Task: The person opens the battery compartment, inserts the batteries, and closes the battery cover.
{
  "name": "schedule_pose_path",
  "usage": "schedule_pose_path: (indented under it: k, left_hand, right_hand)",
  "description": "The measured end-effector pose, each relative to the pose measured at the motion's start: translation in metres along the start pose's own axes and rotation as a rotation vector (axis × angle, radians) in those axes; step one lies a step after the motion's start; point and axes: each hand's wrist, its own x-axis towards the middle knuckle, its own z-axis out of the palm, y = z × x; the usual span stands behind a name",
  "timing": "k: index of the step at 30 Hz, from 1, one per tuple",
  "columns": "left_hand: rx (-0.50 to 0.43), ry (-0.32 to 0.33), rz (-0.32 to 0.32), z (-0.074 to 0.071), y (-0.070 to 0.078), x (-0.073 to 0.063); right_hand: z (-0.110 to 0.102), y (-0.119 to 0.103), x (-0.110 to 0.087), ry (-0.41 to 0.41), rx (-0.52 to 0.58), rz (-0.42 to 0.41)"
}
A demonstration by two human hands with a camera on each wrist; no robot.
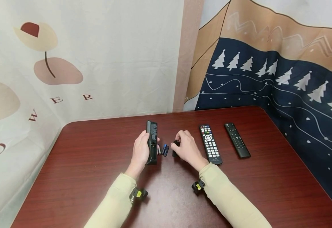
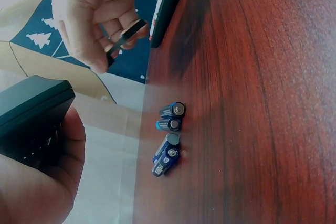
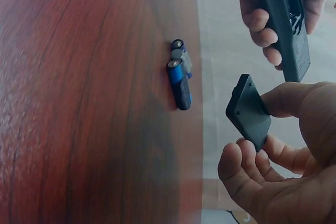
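My left hand (image 1: 139, 149) grips a black remote control (image 1: 152, 134), its back turned up and its battery compartment uncovered and showing no battery. To the right, my right hand (image 1: 188, 148) pinches a small black battery cover (image 3: 249, 109) between thumb and fingers, off the table. In the right wrist view the cover is tilted, close below the end of the remote. On the table between the hands lie several batteries (image 2: 169, 153), blue and silver ones, side by side in a loose group.
Two more black remote controls lie face up on the right: one with white buttons (image 1: 210, 147), one slimmer with small dark buttons (image 1: 237, 140). The reddish-brown table (image 1: 97, 164) ends at the back against hanging printed cloths (image 1: 120, 63).
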Motion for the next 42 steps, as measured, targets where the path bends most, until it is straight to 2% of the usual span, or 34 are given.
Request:
schedule_pose_path:
  k: [11,19,24,32,42]
  left_hand:
    - [0.000,0.008,-0.015,-0.002,0.003,0.000]
    - [-0.002,0.011,-0.012,-0.004,0.005,-0.001]
    - [-0.018,0.007,-0.011,-0.005,0.003,-0.001]
    - [0.020,0.036,0.017,-0.005,0.003,0.000]
    - [-0.023,0.025,-0.003,-0.008,0.002,0.000]
  right_hand:
    - [0.001,0.007,0.002,-0.043,-0.105,0.023]
    - [0.001,0.007,0.005,-0.123,-0.165,0.119]
    - [0.001,0.006,0.006,-0.159,-0.189,0.152]
    - [0.004,0.008,0.008,-0.192,-0.216,0.191]
    - [0.007,0.012,0.009,-0.200,-0.242,0.208]
